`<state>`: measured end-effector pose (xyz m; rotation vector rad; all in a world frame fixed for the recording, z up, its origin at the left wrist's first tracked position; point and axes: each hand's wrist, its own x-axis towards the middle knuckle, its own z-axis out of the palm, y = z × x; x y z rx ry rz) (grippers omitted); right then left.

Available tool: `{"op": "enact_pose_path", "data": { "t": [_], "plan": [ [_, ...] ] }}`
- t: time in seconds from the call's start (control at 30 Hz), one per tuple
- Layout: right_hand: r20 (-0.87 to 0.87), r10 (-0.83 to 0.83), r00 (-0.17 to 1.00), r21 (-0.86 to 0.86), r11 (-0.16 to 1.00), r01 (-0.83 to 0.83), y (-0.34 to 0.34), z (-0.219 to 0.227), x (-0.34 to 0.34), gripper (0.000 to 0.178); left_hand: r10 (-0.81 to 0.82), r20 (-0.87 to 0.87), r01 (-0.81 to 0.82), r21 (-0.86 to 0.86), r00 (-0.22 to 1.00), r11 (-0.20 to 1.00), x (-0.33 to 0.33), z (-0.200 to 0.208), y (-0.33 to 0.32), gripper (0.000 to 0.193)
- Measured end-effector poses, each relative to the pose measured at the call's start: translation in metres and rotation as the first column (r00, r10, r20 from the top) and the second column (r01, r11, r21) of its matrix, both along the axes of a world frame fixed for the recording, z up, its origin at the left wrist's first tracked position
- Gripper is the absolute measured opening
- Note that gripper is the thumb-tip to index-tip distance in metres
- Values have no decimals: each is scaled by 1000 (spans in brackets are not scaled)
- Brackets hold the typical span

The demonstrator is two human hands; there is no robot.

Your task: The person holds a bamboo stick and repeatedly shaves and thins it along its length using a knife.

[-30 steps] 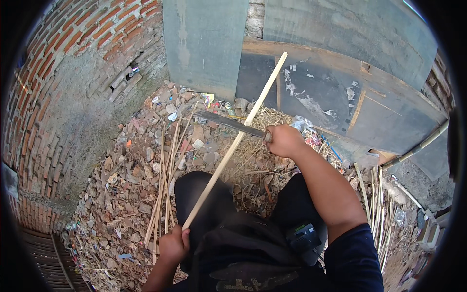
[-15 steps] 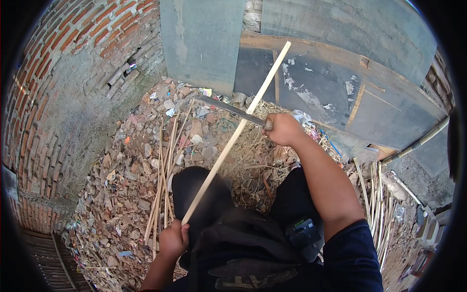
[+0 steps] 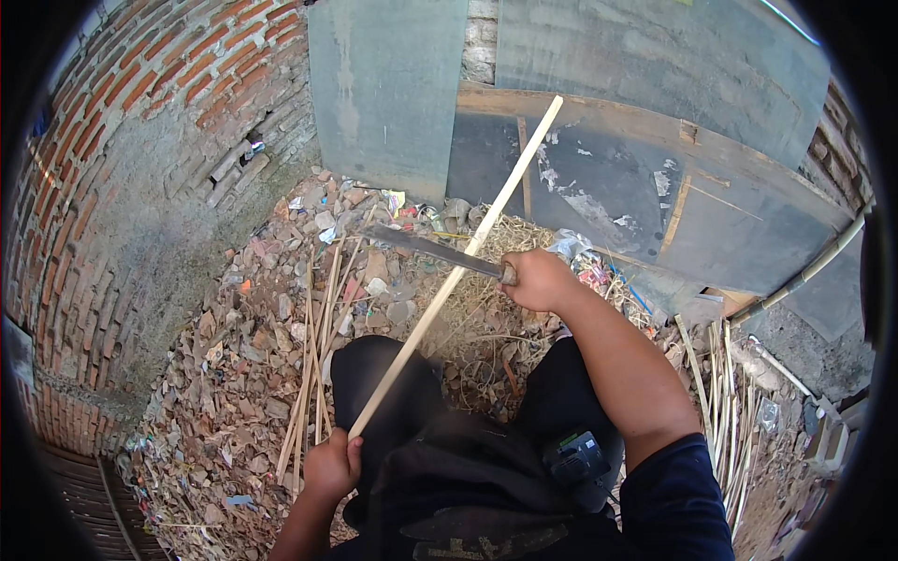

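**Long knife (image 3: 426, 245) set across a pale stick (image 3: 421, 332), one hand to each**

At left, loose thin sticks (image 3: 296, 425) lie on the rubble (image 3: 243, 374). Right of them, the left hand (image 3: 330, 467) has its grip closed around the near end of the pale stick, which slants past the left knee (image 3: 374, 374) toward the far right. The blade crosses the stick beyond its midpoint; the right hand (image 3: 538, 279) has its grip wrapped about the knife's handle. Farther right lie more thin sticks (image 3: 727, 393). The step in hand appears to be paring the wood; a further stroke would call for a steady left grip, a shallow blade angle and an edge kept clear of the knee.

Details not resolved, left to right: the left forearm is cut off by the near border; the left fist covers the stick's near end; the blade's tip merges with the rubble; whether its edge bites or merely overlaps the stick cannot be told; the right fist hides most of the handle.
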<state>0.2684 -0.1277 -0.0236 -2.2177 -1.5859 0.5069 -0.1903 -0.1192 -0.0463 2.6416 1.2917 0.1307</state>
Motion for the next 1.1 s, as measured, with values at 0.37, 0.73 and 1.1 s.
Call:
{"op": "enact_pose_path", "data": {
  "t": [0.37, 0.73, 1.1],
  "plan": [
    [173, -94, 980, -16, 995, 98, 6, -16, 18, 30, -4, 16, 4, -27, 1000, 1000, 4, -4, 5, 26],
    [-65, 51, 997, -55, 997, -54, -3, -1, 10, 33, -1, 49, 3, -47, 999, 999, 3, 0, 4, 26],
    [-30, -145, 989, 0, 989, 145, 12, -27, 22, 31, -10, 51, 14, -78, 999, 997, 3, -2, 6, 24]
  ]
}}
